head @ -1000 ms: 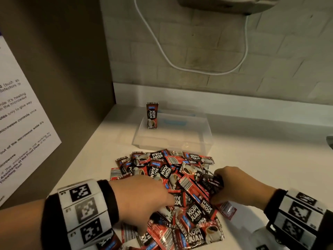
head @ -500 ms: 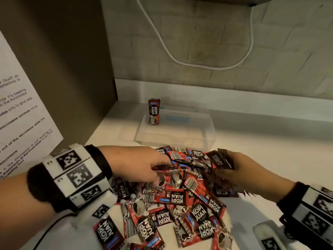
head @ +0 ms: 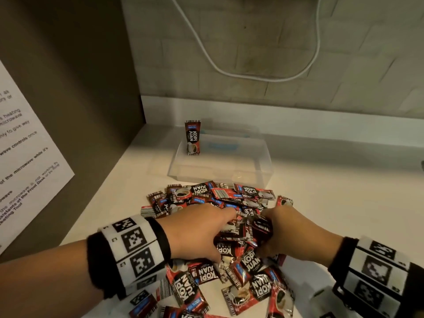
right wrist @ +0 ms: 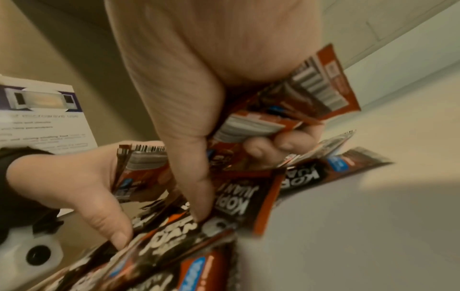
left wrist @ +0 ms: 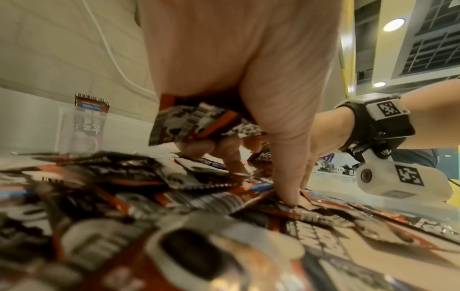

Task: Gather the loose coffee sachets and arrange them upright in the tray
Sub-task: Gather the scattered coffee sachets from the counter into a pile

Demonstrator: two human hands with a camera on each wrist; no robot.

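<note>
Head view: one clear tray (head: 263, 177) sits on the pale counter (head: 332, 203), and one sachet (head: 193, 137) stands upright in its far left corner. Just in front of the tray lies a heap of loose sachets (head: 213, 196), several dozen, too overlapped to count exactly. Two hands work in the middle of the heap: the left hand (head: 197, 230) and the right hand (head: 291, 228), each with a marker-printed wristband. Left of the tray a dark panel carries one printed notice (head: 27, 161); one white cable (head: 241, 74) loops on the tiled wall behind the tray.

Left wrist view: the left hand's (left wrist: 239, 78) grip is curled around a small bunch of sachets (left wrist: 199, 126), while its thumb (left wrist: 286, 157) presses down into the heap. The upright sachet (left wrist: 90, 118) shows beyond, through the tray wall.

Right wrist view: the right hand's (right wrist: 199, 82) grip is closed around several sachets (right wrist: 286, 110); the exact number is blurred. The left hand (right wrist: 74, 183) beside it holds its own bunch.
</note>
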